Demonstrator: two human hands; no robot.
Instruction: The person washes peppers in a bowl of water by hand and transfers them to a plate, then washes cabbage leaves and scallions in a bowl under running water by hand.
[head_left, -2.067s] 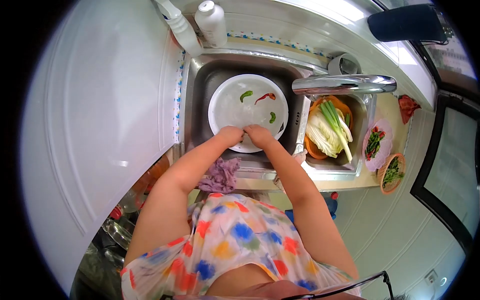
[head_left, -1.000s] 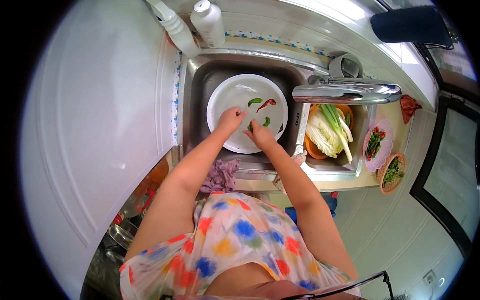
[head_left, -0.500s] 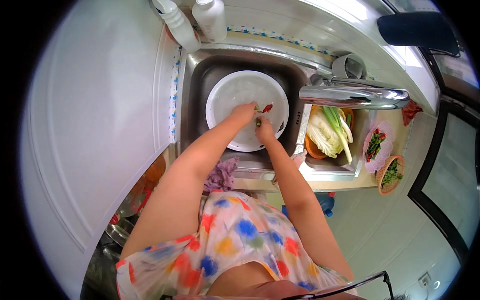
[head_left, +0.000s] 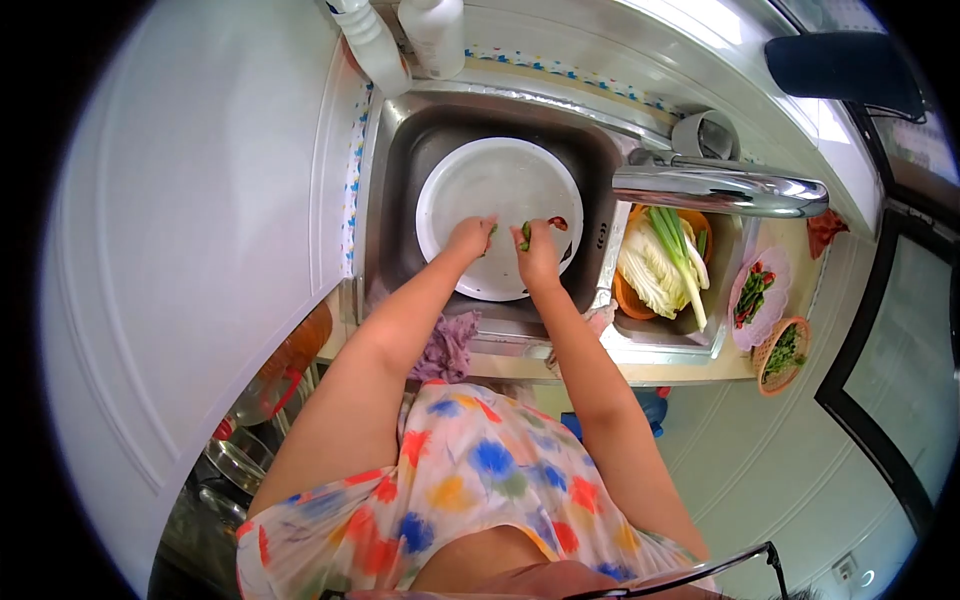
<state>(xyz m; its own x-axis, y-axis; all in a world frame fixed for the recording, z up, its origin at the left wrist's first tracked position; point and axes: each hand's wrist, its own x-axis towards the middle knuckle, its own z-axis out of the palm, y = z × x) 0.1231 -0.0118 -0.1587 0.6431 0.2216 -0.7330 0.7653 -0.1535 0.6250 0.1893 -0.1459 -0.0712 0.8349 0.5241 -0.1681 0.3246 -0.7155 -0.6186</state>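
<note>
Both hands are over a white basin (head_left: 432,195) with water in it, set in the steel sink. My left hand (head_left: 470,238) is closed, and a small green piece (head_left: 493,230) shows at its fingertips; its exact kind I cannot make out. My right hand (head_left: 538,255) is closed on chili peppers: a green one (head_left: 526,232) shows at the thumb side, and a red one (head_left: 558,223) sticks out past the fingers. The palms hide the rest of what they hold.
A chrome faucet (head_left: 720,188) reaches over the right basin, where Chinese cabbage (head_left: 650,270) and scallions (head_left: 680,255) lie. Farther right are a pink plate (head_left: 774,300) of peppers and a basket (head_left: 768,376) of greens. A purple cloth (head_left: 448,348) hangs at the front edge.
My hands have moved apart, the left one to the left and down. The red chili pepper, earlier between the hands, now sticks out at the right hand's far side.
</note>
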